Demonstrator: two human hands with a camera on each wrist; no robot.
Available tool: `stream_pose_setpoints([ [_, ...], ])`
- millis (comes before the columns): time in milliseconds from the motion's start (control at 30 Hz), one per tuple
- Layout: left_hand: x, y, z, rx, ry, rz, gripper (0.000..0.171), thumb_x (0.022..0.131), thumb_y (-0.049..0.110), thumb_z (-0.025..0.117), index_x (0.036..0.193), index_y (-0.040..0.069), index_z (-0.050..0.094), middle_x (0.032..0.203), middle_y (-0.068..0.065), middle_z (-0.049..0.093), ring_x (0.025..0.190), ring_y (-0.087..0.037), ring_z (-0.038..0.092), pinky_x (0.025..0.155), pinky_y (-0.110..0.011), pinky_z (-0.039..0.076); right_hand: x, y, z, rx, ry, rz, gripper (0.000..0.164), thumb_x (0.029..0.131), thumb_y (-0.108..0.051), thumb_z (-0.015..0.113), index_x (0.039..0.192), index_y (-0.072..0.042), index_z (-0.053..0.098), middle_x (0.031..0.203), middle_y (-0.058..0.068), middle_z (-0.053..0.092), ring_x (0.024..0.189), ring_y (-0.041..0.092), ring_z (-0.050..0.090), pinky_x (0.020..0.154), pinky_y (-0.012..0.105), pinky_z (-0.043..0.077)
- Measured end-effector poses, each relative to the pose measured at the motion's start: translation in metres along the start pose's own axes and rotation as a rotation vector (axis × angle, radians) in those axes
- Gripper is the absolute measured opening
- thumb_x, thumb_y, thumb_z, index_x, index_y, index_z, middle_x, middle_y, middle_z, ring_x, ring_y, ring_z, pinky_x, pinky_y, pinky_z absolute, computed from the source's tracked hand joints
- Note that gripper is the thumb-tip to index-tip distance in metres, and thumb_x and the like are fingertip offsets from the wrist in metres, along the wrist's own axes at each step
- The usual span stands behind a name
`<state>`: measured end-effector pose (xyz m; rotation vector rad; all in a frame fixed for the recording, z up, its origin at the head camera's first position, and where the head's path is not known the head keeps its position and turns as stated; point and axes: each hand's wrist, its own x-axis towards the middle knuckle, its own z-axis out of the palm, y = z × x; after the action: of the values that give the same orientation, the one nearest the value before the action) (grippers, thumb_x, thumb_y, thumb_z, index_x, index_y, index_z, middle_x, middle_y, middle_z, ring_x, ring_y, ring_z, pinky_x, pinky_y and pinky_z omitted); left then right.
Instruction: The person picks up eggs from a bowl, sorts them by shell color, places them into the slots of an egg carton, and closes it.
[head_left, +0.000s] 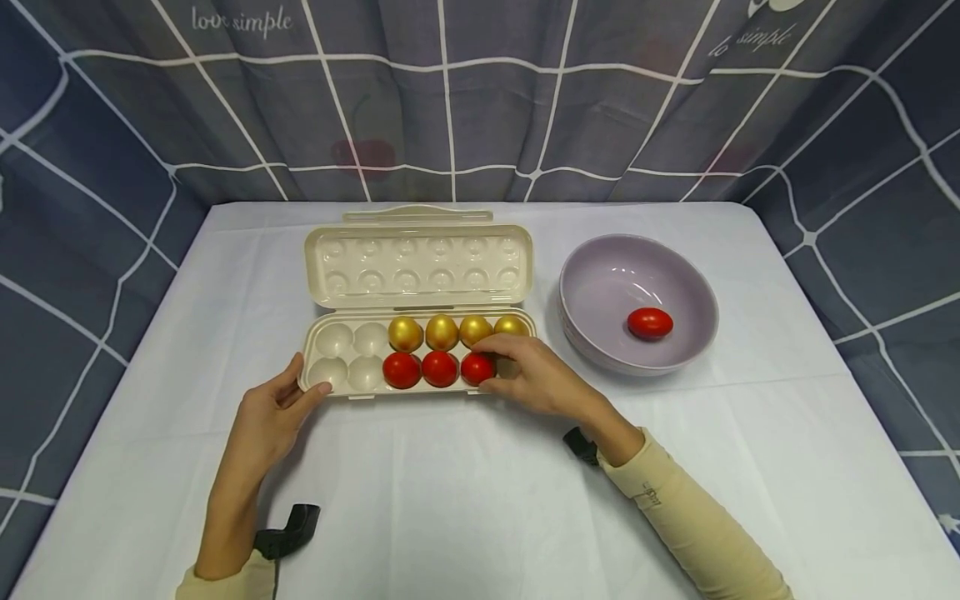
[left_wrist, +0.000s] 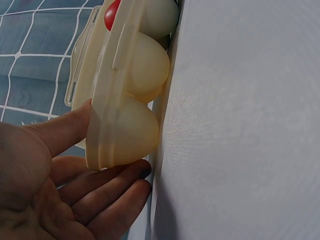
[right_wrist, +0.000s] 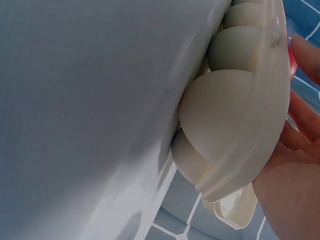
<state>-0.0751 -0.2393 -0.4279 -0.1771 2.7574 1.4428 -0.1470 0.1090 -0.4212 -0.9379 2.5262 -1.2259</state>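
A cream plastic egg box [head_left: 351, 390] lies with its lid [head_left: 420, 265] tipped back. In its back row sit several gold eggs [head_left: 442, 332]; in front of them are red eggs [head_left: 401, 370]. My left hand [head_left: 266, 421] holds the box's left front corner, thumb on the rim and fingers against the end, as the left wrist view shows. My right hand [head_left: 542, 375] reaches over the right end of the box and pinches the rightmost red egg [head_left: 477, 368] of the front row between thumb and fingers. The cup under that hand is mostly hidden.
A mauve bowl [head_left: 600, 354] stands right of the box with one red egg [head_left: 650, 323] in it. A white cloth [head_left: 450, 500] covers the table. Grey checked curtains [head_left: 480, 108] hang behind and at both sides.
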Motion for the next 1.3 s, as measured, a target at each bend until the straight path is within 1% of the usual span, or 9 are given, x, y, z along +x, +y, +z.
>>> stream_pose_setpoints([
  [133, 0.0, 0.0, 0.0, 0.013, -0.002, -0.006, 0.077, 0.096, 0.031, 0.067, 0.147, -0.011, 0.028, 0.141, -0.032, 0.041, 0.123, -0.038, 0.051, 0.077, -0.003, 0.042, -0.001, 0.001, -0.001, 0.014, 0.008, -0.001, 0.041, 0.082, -0.009, 0.081, 0.121, -0.008, 0.069, 0.113, -0.003, 0.065, 0.104, 0.014, 0.057, 0.096, 0.034, 0.046],
  [233, 0.001, 0.0, 0.0, 0.019, -0.004, -0.011, 0.077, 0.096, 0.032, 0.067, 0.147, -0.011, 0.028, 0.141, -0.031, 0.041, 0.123, -0.038, 0.051, 0.077, -0.003, 0.041, -0.003, 0.001, -0.004, 0.055, 0.036, -0.003, 0.042, 0.082, -0.01, 0.081, 0.122, -0.006, 0.068, 0.115, 0.0, 0.067, 0.106, 0.018, 0.06, 0.097, 0.036, 0.047],
  [367, 0.001, 0.0, -0.001, 0.025, -0.006, -0.014, 0.077, 0.096, 0.032, 0.067, 0.147, -0.01, 0.028, 0.141, -0.031, 0.042, 0.123, -0.037, 0.051, 0.077, -0.002, 0.041, -0.007, -0.001, -0.011, 0.157, 0.085, -0.022, 0.04, 0.084, -0.008, 0.078, 0.123, -0.003, 0.068, 0.118, 0.007, 0.069, 0.111, 0.024, 0.062, 0.098, 0.039, 0.047],
  [500, 0.001, -0.001, -0.001, 0.022, -0.006, -0.011, 0.077, 0.096, 0.033, 0.067, 0.147, -0.01, 0.028, 0.141, -0.031, 0.041, 0.123, -0.038, 0.051, 0.076, -0.002, 0.041, -0.012, -0.001, -0.021, 0.267, 0.14, -0.047, 0.038, 0.086, -0.005, 0.075, 0.122, 0.003, 0.068, 0.12, 0.015, 0.068, 0.11, 0.033, 0.063, 0.099, 0.042, 0.048],
  [567, 0.001, -0.001, -0.001, 0.015, -0.007, -0.007, 0.078, 0.096, 0.033, 0.067, 0.147, -0.011, 0.028, 0.141, -0.032, 0.041, 0.123, -0.038, 0.051, 0.076, -0.002, 0.041, -0.015, 0.0, -0.026, 0.287, 0.172, -0.058, 0.038, 0.086, -0.004, 0.075, 0.122, 0.005, 0.067, 0.121, 0.017, 0.067, 0.109, 0.035, 0.064, 0.1, 0.041, 0.047],
  [700, 0.001, -0.001, -0.001, 0.0, -0.006, 0.004, 0.077, 0.096, 0.031, 0.067, 0.147, -0.011, 0.028, 0.141, -0.032, 0.041, 0.123, -0.038, 0.051, 0.077, -0.003, 0.042, -0.017, 0.002, -0.035, 0.28, 0.218, -0.082, 0.041, 0.084, -0.004, 0.078, 0.122, 0.006, 0.066, 0.12, 0.019, 0.067, 0.113, 0.033, 0.062, 0.102, 0.035, 0.045],
  [900, 0.001, -0.001, 0.0, -0.016, -0.008, 0.004, 0.076, 0.096, 0.029, 0.068, 0.147, -0.011, 0.028, 0.141, -0.032, 0.041, 0.123, -0.038, 0.05, 0.077, -0.003, 0.042, -0.022, 0.005, -0.045, 0.286, 0.258, -0.047, 0.045, 0.084, -0.004, 0.078, 0.126, 0.006, 0.063, 0.125, 0.02, 0.064, 0.119, 0.036, 0.058, 0.103, 0.032, 0.043],
  [1100, 0.001, -0.001, 0.0, -0.005, -0.02, -0.022, 0.078, 0.096, 0.031, 0.067, 0.147, -0.01, 0.027, 0.143, -0.031, 0.039, 0.124, -0.038, 0.049, 0.077, -0.003, 0.041, -0.038, 0.012, -0.058, 0.304, 0.33, -0.001, 0.049, 0.083, -0.002, 0.078, 0.13, 0.001, 0.063, 0.13, 0.014, 0.063, 0.123, 0.025, 0.057, 0.102, 0.031, 0.044],
  [1300, 0.001, 0.0, -0.001, 0.007, -0.016, -0.021, 0.078, 0.095, 0.032, 0.068, 0.147, -0.011, 0.027, 0.143, -0.031, 0.039, 0.124, -0.038, 0.05, 0.076, -0.002, 0.041, -0.055, 0.019, -0.076, 0.322, 0.424, -0.024, 0.05, 0.08, 0.01, 0.077, 0.127, 0.007, 0.062, 0.127, 0.023, 0.062, 0.119, 0.029, 0.059, 0.101, 0.03, 0.045],
])
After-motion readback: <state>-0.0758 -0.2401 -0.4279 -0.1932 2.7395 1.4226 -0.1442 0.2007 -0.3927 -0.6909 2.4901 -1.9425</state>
